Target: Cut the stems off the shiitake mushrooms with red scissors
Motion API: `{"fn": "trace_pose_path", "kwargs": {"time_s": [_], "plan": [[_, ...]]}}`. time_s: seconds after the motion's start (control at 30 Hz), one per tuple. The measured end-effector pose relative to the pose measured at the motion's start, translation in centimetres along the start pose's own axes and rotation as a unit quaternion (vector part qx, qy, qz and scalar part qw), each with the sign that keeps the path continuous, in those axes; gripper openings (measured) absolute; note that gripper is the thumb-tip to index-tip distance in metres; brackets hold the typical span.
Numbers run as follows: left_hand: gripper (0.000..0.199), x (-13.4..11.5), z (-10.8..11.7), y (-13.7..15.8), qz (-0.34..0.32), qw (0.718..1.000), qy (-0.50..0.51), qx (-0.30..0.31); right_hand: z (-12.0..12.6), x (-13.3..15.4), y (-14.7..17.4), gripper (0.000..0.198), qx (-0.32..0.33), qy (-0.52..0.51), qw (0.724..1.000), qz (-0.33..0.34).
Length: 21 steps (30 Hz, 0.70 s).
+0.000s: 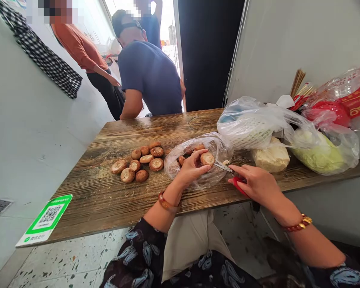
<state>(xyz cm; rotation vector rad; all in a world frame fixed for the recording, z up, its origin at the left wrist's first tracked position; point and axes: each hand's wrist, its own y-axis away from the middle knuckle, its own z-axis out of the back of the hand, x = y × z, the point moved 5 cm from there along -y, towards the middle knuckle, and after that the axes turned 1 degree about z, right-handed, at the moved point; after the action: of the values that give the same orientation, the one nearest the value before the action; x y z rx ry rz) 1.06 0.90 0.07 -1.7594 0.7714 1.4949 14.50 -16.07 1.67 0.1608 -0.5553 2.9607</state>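
Between the thumb and fingers of my left hand [192, 170] is a brown mushroom [207, 159], its pale underside turned up. My right hand [256, 185] grips red-handled scissors [240, 186], whose metal blades touch the mushroom's right edge. Below both hands a clear plastic bag [175, 154] lies spread on the wooden table, with more mushrooms partly visible inside. To its left sits a loose group of several mushrooms [142, 176], some cap up and some underside up. A small pale piece [226, 162] lies just beyond the blades.
Right of the bag are a pale block in plastic [271, 157], a netted item in a bag [249, 128] and a bagged cabbage [319, 150]. Wooden skewers [297, 83] stand behind. A green QR card [46, 218] lies at the table's left corner. Several people are beyond the table.
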Motion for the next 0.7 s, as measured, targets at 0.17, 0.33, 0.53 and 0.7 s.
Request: {"fn": "trace_pose_path", "kwargs": {"time_s": [0.17,0.33,0.53,0.7], "plan": [[0.072,-0.2,0.0,0.1,-0.007,1.0,-0.026,-0.01,2.0,0.1,-0.9,0.038,0.032,0.055,0.998,0.009],[0.068,0.0,-0.1,0.1,-0.012,0.999,-0.053,-0.009,2.8,0.2,-1.3,0.036,0.048,0.038,0.998,0.016],[0.065,-0.2,-0.1,0.1,-0.045,0.99,-0.135,-0.009,2.4,0.8,-2.1,0.035,0.096,0.058,0.994,-0.014],[0.063,0.1,0.1,-0.1,-0.08,0.977,-0.197,-0.033,2.2,1.0,-2.5,0.037,0.115,0.071,0.99,-0.032]]}}
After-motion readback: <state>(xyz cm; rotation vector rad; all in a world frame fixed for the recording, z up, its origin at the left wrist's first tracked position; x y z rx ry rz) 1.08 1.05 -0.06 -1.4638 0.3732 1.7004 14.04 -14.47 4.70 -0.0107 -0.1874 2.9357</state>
